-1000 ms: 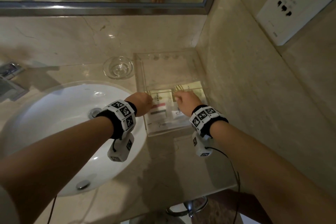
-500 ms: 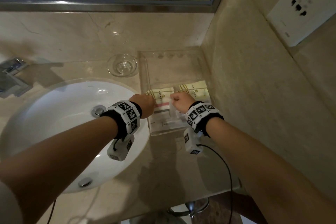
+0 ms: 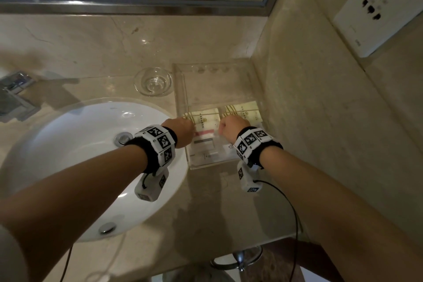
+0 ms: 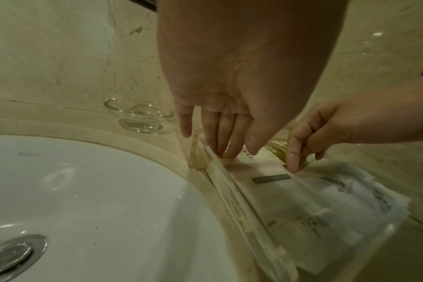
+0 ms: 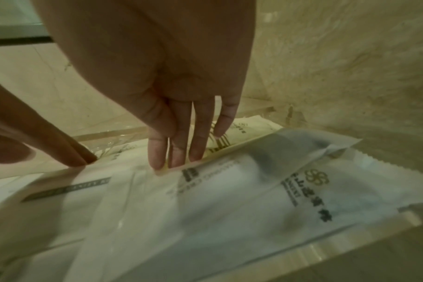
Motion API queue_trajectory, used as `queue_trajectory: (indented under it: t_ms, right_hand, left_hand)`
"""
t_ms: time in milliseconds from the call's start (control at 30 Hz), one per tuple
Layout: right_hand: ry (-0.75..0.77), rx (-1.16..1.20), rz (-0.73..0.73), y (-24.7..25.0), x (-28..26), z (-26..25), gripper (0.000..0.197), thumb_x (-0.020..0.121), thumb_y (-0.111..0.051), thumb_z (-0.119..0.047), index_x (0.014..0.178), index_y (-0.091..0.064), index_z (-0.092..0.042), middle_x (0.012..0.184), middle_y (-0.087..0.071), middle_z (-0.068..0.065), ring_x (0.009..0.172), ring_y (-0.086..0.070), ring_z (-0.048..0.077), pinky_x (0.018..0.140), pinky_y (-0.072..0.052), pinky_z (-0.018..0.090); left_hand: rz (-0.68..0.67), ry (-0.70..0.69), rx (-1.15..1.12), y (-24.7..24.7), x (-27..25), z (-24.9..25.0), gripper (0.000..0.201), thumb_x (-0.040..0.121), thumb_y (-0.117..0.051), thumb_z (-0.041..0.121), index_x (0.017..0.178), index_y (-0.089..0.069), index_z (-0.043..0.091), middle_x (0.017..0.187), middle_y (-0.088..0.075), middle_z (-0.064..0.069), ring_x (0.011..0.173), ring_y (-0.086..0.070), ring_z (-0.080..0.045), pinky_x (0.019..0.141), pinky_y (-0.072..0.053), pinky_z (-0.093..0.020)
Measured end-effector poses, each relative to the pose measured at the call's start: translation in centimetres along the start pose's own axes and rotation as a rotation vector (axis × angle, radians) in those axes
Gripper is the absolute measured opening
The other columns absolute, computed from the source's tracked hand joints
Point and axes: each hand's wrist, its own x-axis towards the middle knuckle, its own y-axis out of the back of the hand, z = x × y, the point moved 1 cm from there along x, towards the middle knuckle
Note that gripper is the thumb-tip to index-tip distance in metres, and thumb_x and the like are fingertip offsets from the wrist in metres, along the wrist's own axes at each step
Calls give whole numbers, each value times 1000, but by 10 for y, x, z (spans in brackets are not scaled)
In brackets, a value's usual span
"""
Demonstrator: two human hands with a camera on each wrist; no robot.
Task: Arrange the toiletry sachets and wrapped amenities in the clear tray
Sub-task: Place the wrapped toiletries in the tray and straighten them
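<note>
The clear tray (image 3: 181, 89) stands on the counter in the corner by the right wall. In its middle lie two cream sachets with gold lines (image 3: 207, 119) (image 3: 246, 110). White wrapped packets (image 3: 204, 147) (image 5: 205, 200) fill the near part. My left hand (image 3: 183, 129) (image 4: 226, 148) reaches down inside the tray's left wall, straight fingers pressing on the left cream sachet. Beside it, my right hand (image 3: 230, 127) (image 5: 176, 158) touches the far edge of a white packet where it overlaps the right cream sachet (image 5: 249, 124), fingers straight. Neither hand grips anything.
A white sink basin (image 3: 68, 155) lies left of the tray. A small glass dish (image 3: 153, 81) sits behind the basin by the tray's far left corner. The marble side wall (image 3: 320, 121) hugs the tray's right side. A faucet (image 3: 13, 91) is at far left.
Both hands stay over the tray's middle with only slight shifts of the fingers on the sachets. The view has moved a little.
</note>
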Motion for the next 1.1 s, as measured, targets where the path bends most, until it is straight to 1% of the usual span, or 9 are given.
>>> queue_trajectory:
  t_ms: [133,300,400,567,700,867,933,1000,1100]
  right_hand:
    - [-7,-25,-3,-1,2,0,29,94,-45,-17,99,-73,-10,114,-69,9,104,-63,27,97,-48,39]
    - [-24,60,-7,-4,2,3,31,93,-44,-13,98,-73,-8,116,-68,10,106,-62,29,95,-50,39]
    - [-8,118,16,-4,-2,5,32,93,-43,-11,97,-74,-9,116,-68,10,104,-63,29,93,-52,38]
    - [-8,132,-19,-2,-3,4,31,93,-43,-10,100,-73,-10,122,-65,9,110,-60,28,97,-49,37]
    - [10,102,-78,1,-3,1,33,94,-42,-9,108,-71,-11,130,-60,7,118,-56,27,102,-45,36]
    - [35,85,-91,-3,-3,-2,35,94,-42,-10,112,-71,-17,135,-57,3,123,-53,26,105,-43,36]
    - [39,72,-89,-4,-2,-3,35,93,-42,-10,110,-71,-18,136,-56,3,124,-52,27,106,-42,36]
    - [34,96,-97,-3,-1,-2,34,93,-43,-10,111,-71,-18,137,-55,3,125,-51,27,106,-41,35]
    - [37,130,-89,-3,0,-2,33,93,-44,-10,108,-72,-17,134,-57,3,124,-52,26,106,-42,36]
  left_hand:
    - [6,1,-17,-2,2,-1,38,96,-37,28,125,-55,11,127,-57,-10,114,-56,-30,97,-46,-40]
    - [13,2,-44,-7,5,-3,35,95,-38,25,120,-59,12,124,-59,-8,112,-57,-30,95,-47,-40]
    - [22,-9,-54,-8,6,-5,36,95,-37,29,119,-60,15,124,-59,-7,111,-57,-29,96,-47,-41]
    - [39,-6,-107,-8,6,-8,38,93,-40,30,122,-57,13,131,-53,-5,115,-55,-30,97,-46,-41]
    - [87,-46,-73,-3,0,-4,46,93,-43,39,126,-56,10,136,-46,-7,124,-45,-29,103,-39,-43]
    - [94,-64,42,2,-4,-4,41,93,-38,39,110,-64,12,122,-57,-7,114,-48,-27,95,-41,-39]
    - [88,-71,49,0,-4,-6,39,93,-37,35,113,-63,15,122,-57,-6,115,-45,-27,95,-38,-39]
    - [103,-83,32,-2,-4,-7,37,94,-39,31,121,-60,18,129,-51,-6,120,-40,-27,99,-36,-40]
    - [106,-102,83,-6,-4,-8,39,94,-39,36,127,-57,25,136,-42,-6,124,-35,-28,104,-35,-42]
